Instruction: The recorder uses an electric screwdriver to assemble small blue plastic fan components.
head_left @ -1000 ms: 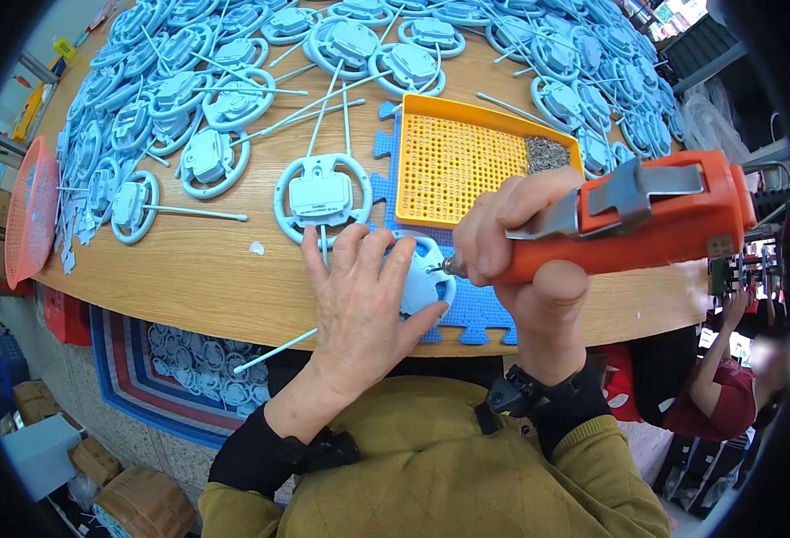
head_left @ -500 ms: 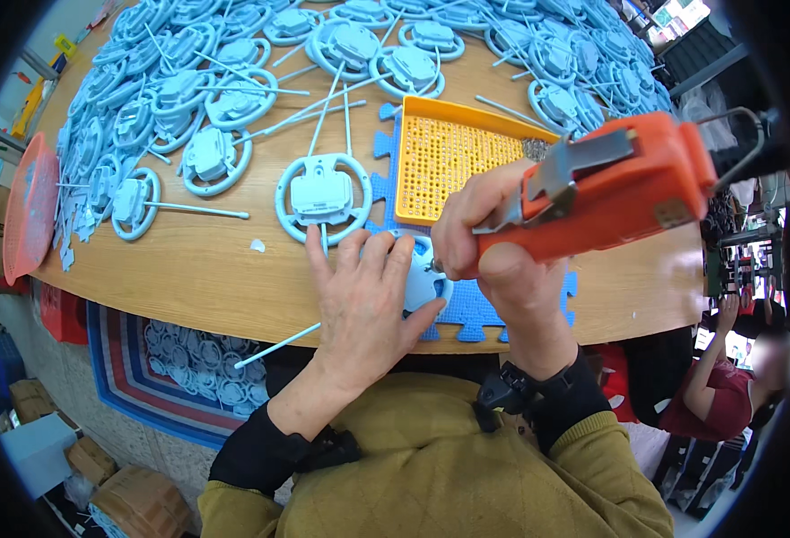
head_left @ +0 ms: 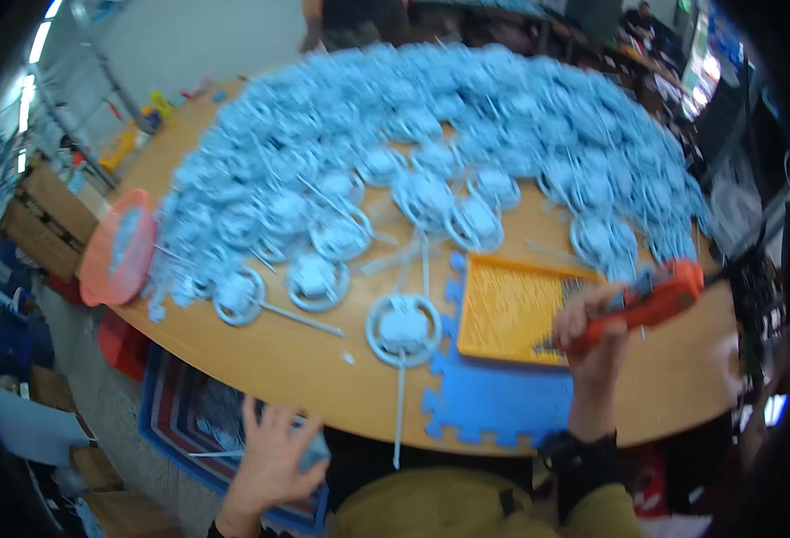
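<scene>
My left hand (head_left: 274,455) is off the table's front edge, above a striped bin, with its fingers spread. A light-blue wheel-shaped plastic part (head_left: 316,451) with a thin rod shows beside the thumb; whether the hand still touches it cannot be told. My right hand (head_left: 589,341) grips an orange-red electric screwdriver (head_left: 650,305). Its tip is at the front right of a yellow tray (head_left: 502,314), near small dark screws. The tray sits on a blue foam mat (head_left: 502,394). Left of the mat, another light-blue wheel (head_left: 404,327) lies with its rod over the table edge.
A broad heap of light-blue wheels (head_left: 431,108) covers the table's far side. A pink-orange basket (head_left: 117,260) stands at the left edge. The red-and-blue striped bin (head_left: 166,403) is below the table. A person (head_left: 359,20) is beyond the heap.
My left hand has left the mat and moved left over the bin, fingers now spread. The wheel is gone from the mat. The screwdriver has moved from there to the tray. The view has tilted up.
</scene>
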A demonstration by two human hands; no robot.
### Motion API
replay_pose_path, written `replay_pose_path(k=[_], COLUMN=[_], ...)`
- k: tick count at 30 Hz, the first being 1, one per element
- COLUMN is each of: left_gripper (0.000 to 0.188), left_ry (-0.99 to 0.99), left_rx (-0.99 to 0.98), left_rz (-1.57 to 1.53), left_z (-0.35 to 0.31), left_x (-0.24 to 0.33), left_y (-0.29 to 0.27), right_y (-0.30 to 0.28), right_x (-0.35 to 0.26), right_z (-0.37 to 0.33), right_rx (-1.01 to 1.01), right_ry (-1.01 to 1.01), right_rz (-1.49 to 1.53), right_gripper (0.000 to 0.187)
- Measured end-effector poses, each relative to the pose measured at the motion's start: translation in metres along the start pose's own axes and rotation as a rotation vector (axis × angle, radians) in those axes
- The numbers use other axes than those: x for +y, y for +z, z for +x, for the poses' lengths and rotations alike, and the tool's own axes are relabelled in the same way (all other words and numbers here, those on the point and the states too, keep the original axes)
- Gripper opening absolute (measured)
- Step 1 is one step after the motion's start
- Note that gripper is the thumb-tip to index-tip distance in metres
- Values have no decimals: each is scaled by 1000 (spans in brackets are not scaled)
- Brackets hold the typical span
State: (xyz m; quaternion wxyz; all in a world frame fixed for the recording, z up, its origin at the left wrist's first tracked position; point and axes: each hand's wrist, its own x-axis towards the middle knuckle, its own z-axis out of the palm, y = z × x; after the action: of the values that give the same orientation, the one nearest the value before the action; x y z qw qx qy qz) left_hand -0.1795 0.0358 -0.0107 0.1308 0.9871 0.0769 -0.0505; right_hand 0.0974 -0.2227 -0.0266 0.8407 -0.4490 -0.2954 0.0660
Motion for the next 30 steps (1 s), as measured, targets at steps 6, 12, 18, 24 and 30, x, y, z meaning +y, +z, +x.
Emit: replay_pose_path(k=[6,12,18,24,30], left_gripper=[70,69,58,58,67], left_ry=[46,-65,-4,174,301], left_rx=[303,480,466,319,285], left_rz=[-149,-42,-220,-431,-436], left_z=[96,172,155,124,123], left_x=[38,38,27,51,88], left_y=[27,70,67,59,77], right_y=[-2,-5,-9,-11,-12], right_x=[28,38,39,43,44], right_z=[20,16,16,20,20], right_rx=[12,63,77,85,58], right_ry=[-116,5,-59,-40,-56], right_rz=[3,-156,-186,-190,-167], right_gripper=[36,45,43,40,38])
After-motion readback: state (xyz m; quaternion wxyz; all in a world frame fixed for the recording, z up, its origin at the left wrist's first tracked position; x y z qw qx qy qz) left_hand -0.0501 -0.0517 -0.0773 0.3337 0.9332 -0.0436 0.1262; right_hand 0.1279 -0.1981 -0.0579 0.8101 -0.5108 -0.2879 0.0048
